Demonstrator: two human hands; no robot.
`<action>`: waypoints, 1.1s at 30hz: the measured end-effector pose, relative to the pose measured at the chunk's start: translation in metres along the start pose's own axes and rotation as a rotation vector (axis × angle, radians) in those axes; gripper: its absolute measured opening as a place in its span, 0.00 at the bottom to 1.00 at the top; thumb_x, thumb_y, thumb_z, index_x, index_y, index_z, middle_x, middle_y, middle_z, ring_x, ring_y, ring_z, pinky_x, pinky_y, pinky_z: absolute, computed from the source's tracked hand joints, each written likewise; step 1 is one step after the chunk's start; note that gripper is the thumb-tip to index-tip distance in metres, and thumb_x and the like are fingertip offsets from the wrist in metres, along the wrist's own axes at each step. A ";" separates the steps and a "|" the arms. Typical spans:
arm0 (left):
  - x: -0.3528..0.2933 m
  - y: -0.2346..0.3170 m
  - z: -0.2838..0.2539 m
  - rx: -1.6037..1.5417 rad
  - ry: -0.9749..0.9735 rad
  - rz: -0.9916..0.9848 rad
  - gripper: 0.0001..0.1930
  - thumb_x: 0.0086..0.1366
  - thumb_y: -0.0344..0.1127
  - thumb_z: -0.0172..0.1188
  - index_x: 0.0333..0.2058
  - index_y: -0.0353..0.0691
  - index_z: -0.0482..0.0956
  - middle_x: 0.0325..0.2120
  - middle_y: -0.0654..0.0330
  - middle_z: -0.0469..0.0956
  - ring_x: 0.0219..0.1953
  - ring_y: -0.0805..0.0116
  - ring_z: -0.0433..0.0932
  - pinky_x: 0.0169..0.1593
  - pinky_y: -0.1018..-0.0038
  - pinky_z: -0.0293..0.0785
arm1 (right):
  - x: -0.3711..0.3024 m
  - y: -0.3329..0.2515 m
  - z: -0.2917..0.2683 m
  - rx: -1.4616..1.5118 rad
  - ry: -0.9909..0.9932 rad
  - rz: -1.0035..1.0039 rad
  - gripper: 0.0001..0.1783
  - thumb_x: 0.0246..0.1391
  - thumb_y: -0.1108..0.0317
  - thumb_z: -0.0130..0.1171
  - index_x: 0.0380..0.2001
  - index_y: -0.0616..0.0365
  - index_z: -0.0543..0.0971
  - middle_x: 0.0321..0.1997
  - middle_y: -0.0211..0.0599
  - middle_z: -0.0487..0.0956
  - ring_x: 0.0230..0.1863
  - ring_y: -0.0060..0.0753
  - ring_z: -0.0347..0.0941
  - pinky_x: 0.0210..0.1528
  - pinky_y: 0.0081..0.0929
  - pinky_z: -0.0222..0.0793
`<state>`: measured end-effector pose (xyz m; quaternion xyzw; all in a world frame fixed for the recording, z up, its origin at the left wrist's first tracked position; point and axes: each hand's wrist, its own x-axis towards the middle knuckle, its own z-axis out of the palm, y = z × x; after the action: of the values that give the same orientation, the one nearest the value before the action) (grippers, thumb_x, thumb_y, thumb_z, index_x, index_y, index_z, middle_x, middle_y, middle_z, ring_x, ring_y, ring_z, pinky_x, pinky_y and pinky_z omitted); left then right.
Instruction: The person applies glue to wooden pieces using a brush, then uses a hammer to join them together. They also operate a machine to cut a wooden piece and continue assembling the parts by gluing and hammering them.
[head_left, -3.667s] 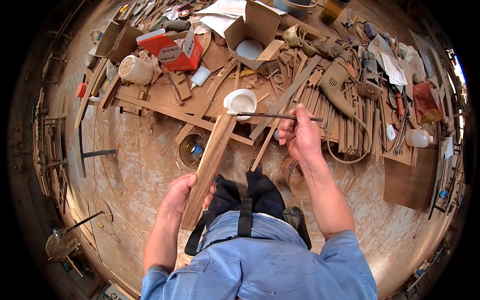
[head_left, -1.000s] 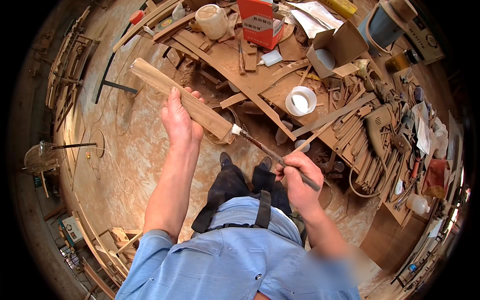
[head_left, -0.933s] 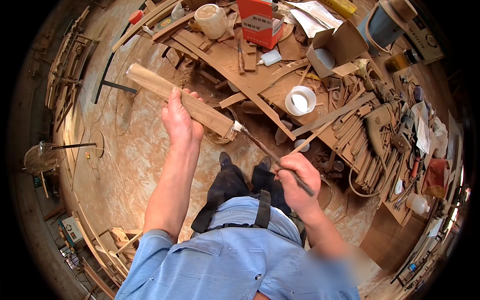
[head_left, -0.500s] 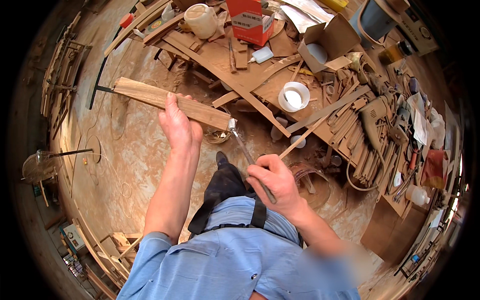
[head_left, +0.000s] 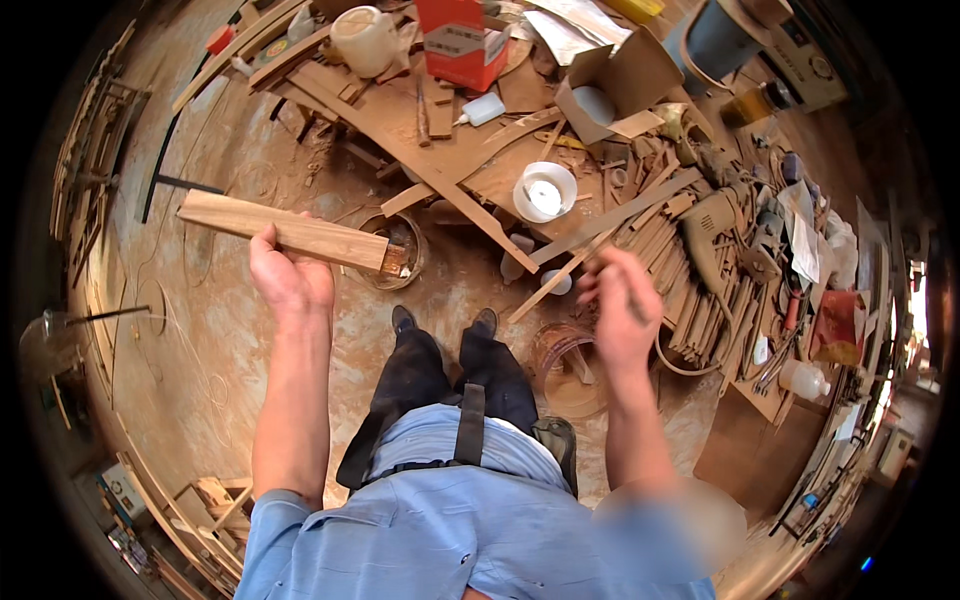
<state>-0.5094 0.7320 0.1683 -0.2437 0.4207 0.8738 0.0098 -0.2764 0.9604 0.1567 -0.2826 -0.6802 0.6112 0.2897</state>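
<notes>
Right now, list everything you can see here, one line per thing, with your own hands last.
wooden board: one, light brown, held up over the floor at the left
white cup: one, white, on the wood pile ahead
red box: one, red with a pale label, top middle
cardboard box: one, brown, open, top right
white jug: one, cream, top left of the pile
wood strips: many, brown, heaped at the right
shoes: two, dark, on the dusty floor
left hand: grips the wooden board from below
right hand: blurred, closed on a thin stick
</notes>
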 end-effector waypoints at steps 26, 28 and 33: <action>-0.134 0.189 -0.418 0.165 0.460 0.571 0.14 0.58 0.28 0.60 0.43 0.32 0.70 0.31 0.63 0.75 0.32 0.77 0.72 0.35 0.75 0.71 | -0.108 0.046 0.038 0.003 -0.232 0.717 0.20 0.64 0.47 0.47 0.31 0.53 0.72 0.22 0.31 0.71 0.21 0.27 0.61 0.22 0.25 0.56; -0.172 0.203 -0.475 0.261 0.586 0.564 0.15 0.59 0.30 0.60 0.43 0.32 0.70 0.31 0.62 0.74 0.32 0.76 0.73 0.35 0.75 0.70 | -0.145 0.058 0.068 -0.050 -0.451 0.799 0.19 0.64 0.48 0.48 0.31 0.52 0.72 0.22 0.31 0.71 0.22 0.26 0.62 0.21 0.23 0.56; -0.320 0.228 -0.616 0.493 1.017 0.528 0.18 0.54 0.35 0.62 0.39 0.31 0.69 0.25 0.57 0.75 0.24 0.71 0.75 0.26 0.72 0.70 | -0.291 0.048 0.171 -0.319 -0.890 0.718 0.18 0.61 0.49 0.52 0.34 0.54 0.74 0.27 0.30 0.73 0.23 0.26 0.64 0.23 0.24 0.61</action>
<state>-0.0211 0.1892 0.1489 -0.5078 0.6079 0.4985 -0.3522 -0.2058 0.6361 0.0799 -0.2517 -0.6815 0.6209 -0.2945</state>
